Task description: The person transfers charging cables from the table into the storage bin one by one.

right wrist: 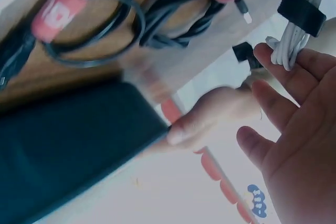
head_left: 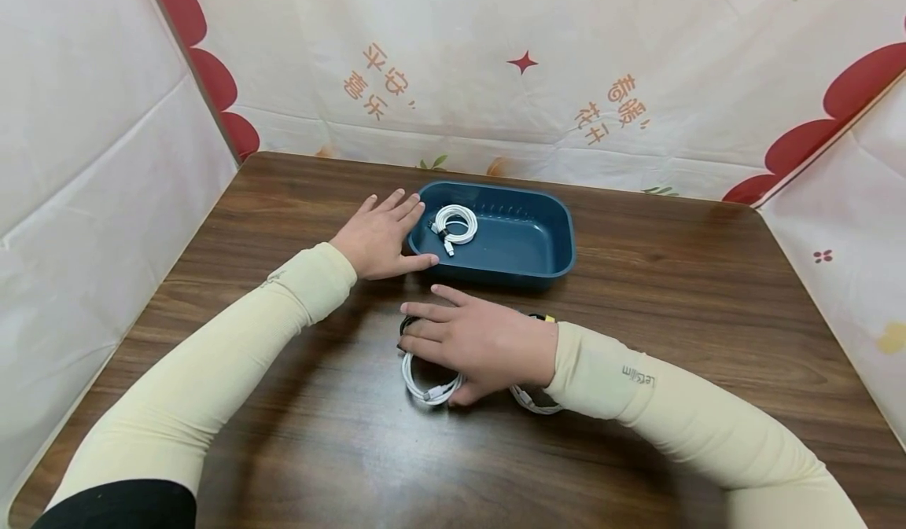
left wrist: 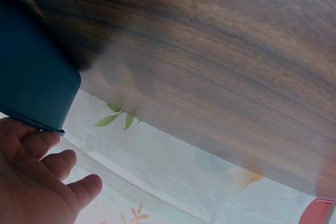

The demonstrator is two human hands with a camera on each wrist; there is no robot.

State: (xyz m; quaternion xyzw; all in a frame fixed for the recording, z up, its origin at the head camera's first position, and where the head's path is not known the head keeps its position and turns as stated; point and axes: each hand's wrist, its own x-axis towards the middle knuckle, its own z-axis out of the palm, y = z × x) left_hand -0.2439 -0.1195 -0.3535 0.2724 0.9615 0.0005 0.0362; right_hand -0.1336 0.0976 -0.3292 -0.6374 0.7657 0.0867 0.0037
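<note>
In the head view, my left hand rests at the left end of a blue plastic bin, fingers spread and fairly straight against its rim. The left wrist view shows its fingertips touching the rim of the bin. Inside lies a coiled white cable. My right hand is over another coiled white cable, fingers extended and apart. In the right wrist view, the strapped white cable touches the fingers of the right hand; the thumb is out of that view.
Partly under the right hand and wrist lies another white cable. Black coiled cables appear in the right wrist view, one with a red tag. A wooden table meets a printed white cloth behind.
</note>
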